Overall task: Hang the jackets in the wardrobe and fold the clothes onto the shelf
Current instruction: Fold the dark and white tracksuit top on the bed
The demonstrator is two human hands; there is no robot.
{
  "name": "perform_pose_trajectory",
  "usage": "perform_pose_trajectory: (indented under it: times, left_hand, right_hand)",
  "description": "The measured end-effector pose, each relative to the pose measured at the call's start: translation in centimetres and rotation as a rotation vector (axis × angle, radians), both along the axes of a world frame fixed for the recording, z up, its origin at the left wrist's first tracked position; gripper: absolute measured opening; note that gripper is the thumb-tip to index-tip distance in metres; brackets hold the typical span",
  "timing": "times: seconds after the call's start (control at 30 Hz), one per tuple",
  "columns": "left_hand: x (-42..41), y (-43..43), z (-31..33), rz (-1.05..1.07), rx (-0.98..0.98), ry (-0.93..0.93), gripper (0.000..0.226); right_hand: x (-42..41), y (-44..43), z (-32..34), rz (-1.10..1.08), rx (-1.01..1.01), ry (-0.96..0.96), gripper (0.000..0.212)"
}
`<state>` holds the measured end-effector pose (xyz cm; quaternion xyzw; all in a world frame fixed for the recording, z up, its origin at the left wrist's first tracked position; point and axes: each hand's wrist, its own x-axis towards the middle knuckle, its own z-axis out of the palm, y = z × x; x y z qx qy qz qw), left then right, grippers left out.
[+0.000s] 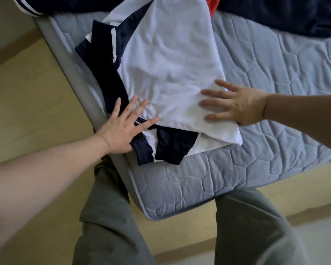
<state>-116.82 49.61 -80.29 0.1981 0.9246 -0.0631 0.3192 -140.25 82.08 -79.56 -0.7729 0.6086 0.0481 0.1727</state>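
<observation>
A white and navy jacket [166, 60] lies partly folded near the corner of a blue-grey quilted mattress [266, 60]. Its white panel faces up, and navy sleeves with ribbed cuffs stick out at the left and near edges. My left hand [122, 127] lies flat with spread fingers on the jacket's near left edge, over a navy sleeve. My right hand [233, 104] presses flat on the white panel's near right corner. Neither hand grips the cloth.
Dark navy clothing [287, 14] and a piece of red fabric [212, 4] lie at the far side of the mattress. Another navy garment with white stripes [27, 6] is at the top left. My legs stand against the mattress corner on a yellowish floor [27, 104].
</observation>
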Motion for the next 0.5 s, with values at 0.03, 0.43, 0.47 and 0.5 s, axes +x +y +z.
perform_pose_trajectory:
  times: [0.03,0.43,0.47,0.5]
  left_hand:
    - [0.0,0.1,0.2,0.032,0.049,-0.03,0.122]
    - [-7.1,-3.5,3.8,1.792,0.705,0.417,0.057]
    - [-7.7,-3.7,3.5,1.8,0.667,0.469,0.056]
    - [-8.3,-4.2,3.0,1.81,0.624,0.5,0.054]
  right_hand:
    - [0.0,-0.1,0.3,-0.04,-0.006,-0.064,0.067]
    - [-7.5,-12.3,3.7,-1.481,-0.375,-0.607,0.011]
    - [-8.5,-13.4,3.6,-1.52,-0.386,-0.611,0.016]
    - [-9.5,-14.7,3.3,-1.564,-0.385,-0.625,0.02]
